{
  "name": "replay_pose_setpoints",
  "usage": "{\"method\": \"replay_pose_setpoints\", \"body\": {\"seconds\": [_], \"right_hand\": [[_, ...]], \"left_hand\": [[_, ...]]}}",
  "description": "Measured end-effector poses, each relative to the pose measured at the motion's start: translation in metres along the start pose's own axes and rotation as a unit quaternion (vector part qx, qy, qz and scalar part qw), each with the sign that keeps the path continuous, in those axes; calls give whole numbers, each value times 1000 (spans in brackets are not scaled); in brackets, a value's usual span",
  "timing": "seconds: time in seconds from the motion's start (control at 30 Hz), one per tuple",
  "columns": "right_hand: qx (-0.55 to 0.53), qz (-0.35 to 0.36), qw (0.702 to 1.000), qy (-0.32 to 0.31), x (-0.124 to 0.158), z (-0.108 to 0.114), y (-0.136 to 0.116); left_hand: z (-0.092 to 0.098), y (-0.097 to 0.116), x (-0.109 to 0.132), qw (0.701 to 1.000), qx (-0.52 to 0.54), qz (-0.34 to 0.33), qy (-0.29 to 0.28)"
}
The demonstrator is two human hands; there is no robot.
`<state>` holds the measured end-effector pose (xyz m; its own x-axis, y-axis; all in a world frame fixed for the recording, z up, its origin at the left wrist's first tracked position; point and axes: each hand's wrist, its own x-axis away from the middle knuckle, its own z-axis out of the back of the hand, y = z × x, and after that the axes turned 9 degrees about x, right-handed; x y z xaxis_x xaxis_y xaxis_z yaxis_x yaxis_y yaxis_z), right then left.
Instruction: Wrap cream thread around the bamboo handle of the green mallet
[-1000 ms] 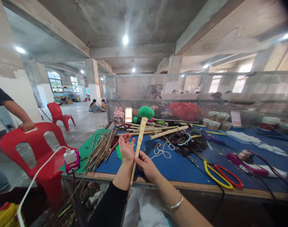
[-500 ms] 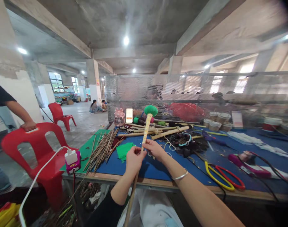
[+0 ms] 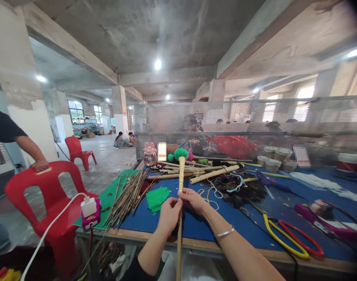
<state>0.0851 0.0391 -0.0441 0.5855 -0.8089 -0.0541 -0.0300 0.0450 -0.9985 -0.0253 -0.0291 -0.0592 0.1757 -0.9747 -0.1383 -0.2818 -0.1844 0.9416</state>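
Stick (image 3: 181, 177) now straighter, between both hands (image 3: 168, 214) (image 3: 196, 201)

I can see the left hand (image 3: 169, 215) and right hand (image 3: 193, 200) pinching a green-topped stick (image 3: 181, 176) around its wrapped part's lower end. Green cloth (image 3: 157, 199) lies on the counter (image 3: 143, 223) between them and some twigs (image 3: 129, 198); scissors (image 3: 265, 221) lie rightward. Another person's hand (image 3: 40, 165) grips a red chair (image 3: 49, 207).

On the table (image 3: 137, 224), sticks (image 3: 128, 198) lie left of the hands (image 3: 169, 214), scissors (image 3: 289, 236) right, probably cups (image 3: 273, 164) farther back.
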Motion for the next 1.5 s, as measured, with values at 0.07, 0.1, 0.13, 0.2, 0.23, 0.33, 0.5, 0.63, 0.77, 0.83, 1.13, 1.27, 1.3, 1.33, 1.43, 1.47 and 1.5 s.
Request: {"method": "replay_pose_setpoints", "body": {"seconds": [0.07, 0.1, 0.13, 0.2, 0.23, 0.33, 0.5, 0.63, 0.77, 0.83, 1.13, 1.27, 1.3, 1.33, 1.43, 1.47, 1.5], "right_hand": [[-23, 9, 1000, -9, 1, -3, 6], [-29, 13, 999, -9, 2, -4, 8], [-31, 16, 999, -4, 3, -4, 9], [-40, 22, 999, 6, 6, -6, 7], [-49, 26, 998, 4, 8, -6, 5], [-75, 31, 996, -32, 12, -9, -2], [-41, 28, 999, 1, 13, -8, -5], [-24, 50, 997, 54, 13, -6, -5], [-18, 41, 999, 29, 15, -6, -6], [-35, 35, 999, 0, 16, -6, -6], [-58, 43, 997, -14, 14, -6, -6], [-58, 55, 997, 12, 13, -4, -3], [-56, 55, 997, 14, 12, -3, -2], [-53, 56, 997, 16, 12, -2, 0], [-35, 55, 998, 17, 11, -1, 2], [-32, 55, 998, 14, 10, -1, 3], [-30, 53, 998, 8, 10, -1, 2]], "left_hand": [[-1, -2, 1, 999, -18, -32, 28], [-2, -3, 1, 998, -25, -43, 40], [-3, -4, 1, 998, -30, -44, 47], [-4, -4, 2, 999, -26, -23, 38], [-4, -3, 3, 999, -13, -7, 32], [-3, 2, 6, 999, 41, 28, 16], [-3, 3, 9, 999, 23, 29, 6], [-3, -3, 7, 998, -14, -52, 42], [-2, -2, 8, 999, -8, -34, 38], [-1, 0, 10, 999, 22, -11, 35], [2, -4, 8, 999, 24, 21, -12], [0, -2, 8, 998, 22, -44, 37], [-1, -1, 8, 997, 20, -60, 44], [-1, 0, 9, 997, 15, -67, 47], [0, 2, 11, 998, 3, -48, 38], [0, 2, 11, 999, 9, -37, 33], [1, 2, 12, 999, 17, -26, 25]]}}
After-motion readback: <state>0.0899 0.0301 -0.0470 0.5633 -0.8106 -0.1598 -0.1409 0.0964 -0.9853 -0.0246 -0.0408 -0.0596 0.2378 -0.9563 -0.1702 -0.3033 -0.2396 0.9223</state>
